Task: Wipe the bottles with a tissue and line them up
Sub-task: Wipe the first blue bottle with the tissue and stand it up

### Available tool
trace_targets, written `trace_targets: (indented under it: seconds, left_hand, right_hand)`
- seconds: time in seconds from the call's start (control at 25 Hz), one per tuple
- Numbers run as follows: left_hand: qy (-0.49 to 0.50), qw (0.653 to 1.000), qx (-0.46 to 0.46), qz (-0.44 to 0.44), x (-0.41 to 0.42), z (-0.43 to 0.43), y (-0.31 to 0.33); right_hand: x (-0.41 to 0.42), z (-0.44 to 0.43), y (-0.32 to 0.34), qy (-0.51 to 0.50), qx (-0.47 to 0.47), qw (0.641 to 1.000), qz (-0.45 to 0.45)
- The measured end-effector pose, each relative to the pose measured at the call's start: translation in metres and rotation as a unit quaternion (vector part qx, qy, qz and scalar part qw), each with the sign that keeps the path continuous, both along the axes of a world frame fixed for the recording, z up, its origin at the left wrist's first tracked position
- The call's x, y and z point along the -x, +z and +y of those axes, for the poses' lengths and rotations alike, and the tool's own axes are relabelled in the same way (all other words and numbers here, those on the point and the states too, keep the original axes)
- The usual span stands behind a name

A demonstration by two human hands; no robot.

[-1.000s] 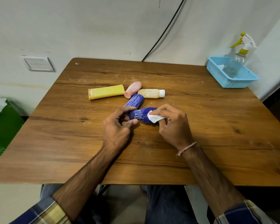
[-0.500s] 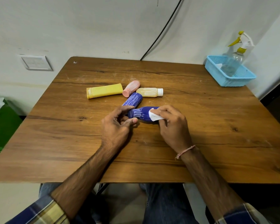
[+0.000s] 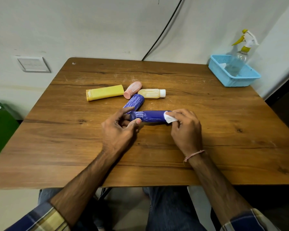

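A blue bottle with white scribbles lies on its side across the middle of the wooden table. My left hand grips its left end between thumb and fingers. My right hand pinches a white tissue against the bottle's right end. Behind it lie a second blue bottle, a pink bottle, a pale yellow bottle with a white cap and a yellow tube, all on their sides.
A light blue basket at the table's back right corner holds a clear spray bottle with a yellow and white trigger. A black cable runs down the wall. A green crate stands off the table's left.
My right hand has slid the tissue rightward along the blue bottle to its right end, baring more of the bottle. My left hand has kept its hold on the left end.
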State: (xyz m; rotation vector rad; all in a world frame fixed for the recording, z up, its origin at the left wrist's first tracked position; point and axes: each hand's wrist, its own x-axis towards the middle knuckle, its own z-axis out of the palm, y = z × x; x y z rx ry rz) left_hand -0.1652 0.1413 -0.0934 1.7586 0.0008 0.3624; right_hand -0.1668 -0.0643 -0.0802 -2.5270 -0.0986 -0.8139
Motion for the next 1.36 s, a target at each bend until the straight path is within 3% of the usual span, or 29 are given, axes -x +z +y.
trace_targets:
  seconds: [0.08, 0.2, 0.24, 0.36, 0.4, 0.56, 0.6, 0.76, 0.96, 1.08, 1.12, 1.24, 1.28, 1.36]
  left_hand:
    - [0.012, 1.0, -0.02, -0.009, 0.0, 0.0, 0.0]
    - [0.029, 0.999, -0.041, -0.007, -0.001, 0.0, -0.001]
    - [0.032, 0.999, -0.042, -0.002, -0.001, 0.0, -0.002]
    - [0.017, 0.999, -0.025, 0.013, 0.0, -0.001, -0.003]
    - [0.011, 1.0, -0.008, 0.019, 0.0, -0.003, -0.003]
    - [0.003, 0.998, 0.045, 0.037, 0.001, -0.004, 0.0]
    - [0.001, 0.998, 0.054, 0.039, 0.003, -0.006, 0.002]
    - [0.005, 0.997, 0.067, 0.037, 0.004, -0.009, 0.004]
    - [-0.008, 0.999, -0.052, -0.013, 0.003, -0.001, -0.003]
    - [-0.017, 0.994, -0.086, -0.06, 0.003, -0.002, -0.003]
    - [-0.021, 0.993, -0.092, -0.074, 0.003, -0.002, -0.003]
    - [-0.037, 0.993, -0.065, -0.09, 0.003, -0.004, -0.004]
    - [-0.037, 0.995, -0.051, -0.083, 0.003, -0.004, -0.004]
    - [-0.033, 0.995, -0.059, -0.075, 0.004, -0.004, -0.003]
  right_hand:
    - [0.002, 0.001, 0.0, -0.041, -0.021, 0.999, 0.003]
    - [0.014, 0.011, -0.002, 0.11, 0.026, 0.993, -0.033]
    - [0.013, 0.006, -0.002, 0.111, 0.032, 0.992, -0.04]
    - [0.0, -0.011, -0.003, -0.054, -0.029, 0.998, -0.026]
    - [-0.001, -0.009, -0.002, -0.068, -0.04, 0.997, -0.024]
    - [0.011, 0.02, 0.002, 0.144, 0.033, 0.988, -0.048]
    - [0.01, 0.017, 0.003, 0.154, 0.043, 0.986, -0.05]
    - [-0.004, -0.003, 0.002, -0.047, -0.045, 0.997, -0.037]
    - [0.014, 0.023, 0.007, 0.167, 0.058, 0.984, -0.03]
    - [0.007, 0.019, 0.012, 0.046, 0.01, 0.999, -0.004]
    - [0.008, 0.024, 0.014, 0.048, 0.003, 0.999, 0.0]
    - [0.021, 0.044, 0.014, 0.203, 0.044, 0.978, -0.023]
    - [0.019, 0.041, 0.015, 0.208, 0.054, 0.976, -0.026]
    - [0.006, 0.03, 0.017, 0.102, 0.029, 0.994, -0.01]
